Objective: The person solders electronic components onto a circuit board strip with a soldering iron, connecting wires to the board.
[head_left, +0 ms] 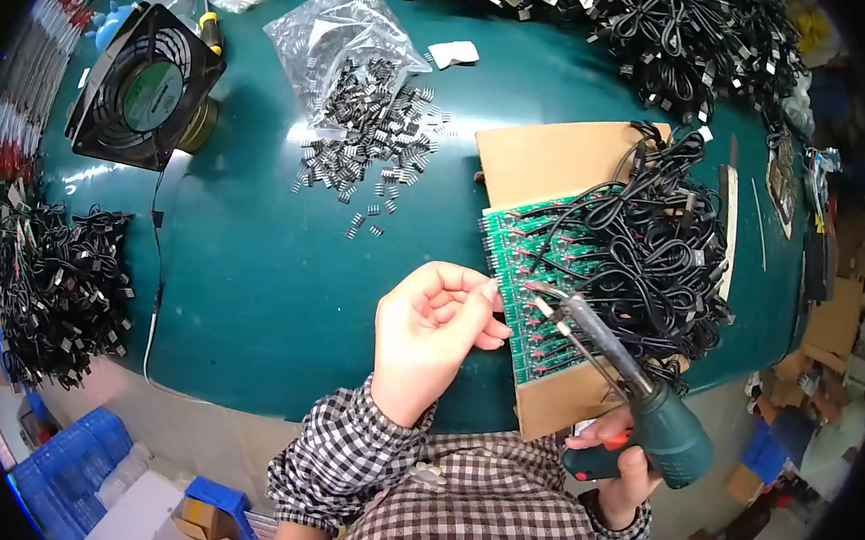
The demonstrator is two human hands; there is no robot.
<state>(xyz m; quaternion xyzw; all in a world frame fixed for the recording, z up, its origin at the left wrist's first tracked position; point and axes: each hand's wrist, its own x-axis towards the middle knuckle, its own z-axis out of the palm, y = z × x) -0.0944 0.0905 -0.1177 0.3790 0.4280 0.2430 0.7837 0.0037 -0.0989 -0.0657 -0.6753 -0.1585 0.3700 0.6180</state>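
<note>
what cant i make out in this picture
Head view:
Left hand: whether it pinches anything, hidden by its curled fingers.
Right hand: partly hidden behind the soldering gun.
Its tip: too small to tell whether it touches circuit boards.
Cardboard: middle covered by boards and black cables.
Far cable heap: cut off by upper edge.

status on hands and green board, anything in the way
Right hand gripping green soldering gun, tip over green board. Left hand at board's left edge, grip unclear. Black cables over board's right side.
</note>
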